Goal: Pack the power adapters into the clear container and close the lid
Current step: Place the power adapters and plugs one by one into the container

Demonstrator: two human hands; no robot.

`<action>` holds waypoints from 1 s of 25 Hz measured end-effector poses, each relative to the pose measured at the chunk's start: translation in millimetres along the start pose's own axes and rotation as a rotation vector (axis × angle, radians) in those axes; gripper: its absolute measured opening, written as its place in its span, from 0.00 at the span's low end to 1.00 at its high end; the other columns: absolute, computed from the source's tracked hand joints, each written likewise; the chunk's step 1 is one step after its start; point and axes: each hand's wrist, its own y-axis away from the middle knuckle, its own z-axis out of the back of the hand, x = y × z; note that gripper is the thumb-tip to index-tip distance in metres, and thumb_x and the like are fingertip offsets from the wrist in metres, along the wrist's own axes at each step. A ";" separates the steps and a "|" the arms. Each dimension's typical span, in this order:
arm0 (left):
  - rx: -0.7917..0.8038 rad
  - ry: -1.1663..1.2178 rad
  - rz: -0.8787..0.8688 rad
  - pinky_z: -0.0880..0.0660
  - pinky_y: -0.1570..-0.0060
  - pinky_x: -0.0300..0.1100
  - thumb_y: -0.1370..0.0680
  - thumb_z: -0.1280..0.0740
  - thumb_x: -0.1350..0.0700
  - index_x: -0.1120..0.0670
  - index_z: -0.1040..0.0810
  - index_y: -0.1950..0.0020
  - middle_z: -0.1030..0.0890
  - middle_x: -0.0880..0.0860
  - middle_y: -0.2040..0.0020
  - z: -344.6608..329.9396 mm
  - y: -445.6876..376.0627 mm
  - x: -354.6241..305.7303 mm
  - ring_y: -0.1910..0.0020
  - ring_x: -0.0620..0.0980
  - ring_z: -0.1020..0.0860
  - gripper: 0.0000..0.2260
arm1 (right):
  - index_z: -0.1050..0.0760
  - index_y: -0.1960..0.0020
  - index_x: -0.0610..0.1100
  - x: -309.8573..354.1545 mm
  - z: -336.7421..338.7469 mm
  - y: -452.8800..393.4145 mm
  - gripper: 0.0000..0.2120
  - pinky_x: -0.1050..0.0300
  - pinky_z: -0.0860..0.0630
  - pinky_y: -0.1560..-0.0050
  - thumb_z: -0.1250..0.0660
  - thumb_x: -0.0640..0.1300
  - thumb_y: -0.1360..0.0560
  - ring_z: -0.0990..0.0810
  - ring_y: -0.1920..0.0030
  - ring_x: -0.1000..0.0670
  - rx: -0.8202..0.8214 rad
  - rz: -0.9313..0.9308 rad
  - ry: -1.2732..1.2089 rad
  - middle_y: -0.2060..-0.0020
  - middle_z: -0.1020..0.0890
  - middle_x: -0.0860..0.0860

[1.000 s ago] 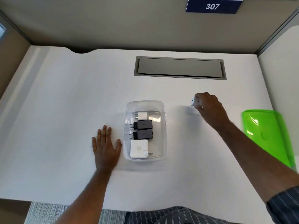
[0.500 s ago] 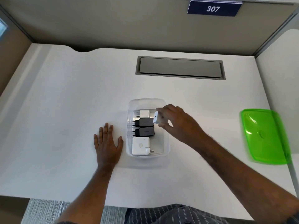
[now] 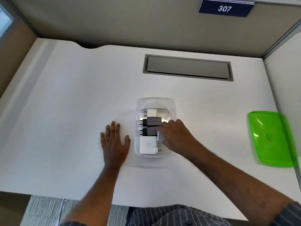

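Observation:
The clear container (image 3: 156,101) stands mid-desk without its lid. Inside lie a small white adapter (image 3: 151,112) at the far end, two black adapters (image 3: 154,121) (image 3: 150,130) side by side, and a large square white adapter (image 3: 147,145) nearest me. My right hand (image 3: 175,136) reaches into the container's right side, fingers closed on a small white adapter (image 3: 158,135) of which only an edge shows. Flat on the desk just left of the container rests my left hand (image 3: 114,141), fingers spread. The green lid (image 3: 272,139) lies on the desk at the far right.
A grey cable hatch (image 3: 188,68) is set into the white desk (image 3: 73,103) behind the container. Beige partition walls close the back and right side, with a blue "307" sign (image 3: 225,8) up top.
My right hand carried the small white adapter from the desk right of the container over it and down into its right side. My left hand stayed flat.

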 end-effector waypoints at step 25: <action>0.168 0.047 -0.034 0.54 0.19 0.61 0.18 0.40 0.45 0.55 0.43 0.17 0.45 0.55 0.15 14.1 -2.5 8.6 0.16 0.58 0.48 0.32 | 0.25 0.42 0.48 26.9 0.1 3.5 0.12 0.48 0.36 0.38 0.33 0.46 0.25 0.21 0.50 0.47 -0.031 -0.189 0.050 0.50 0.21 0.52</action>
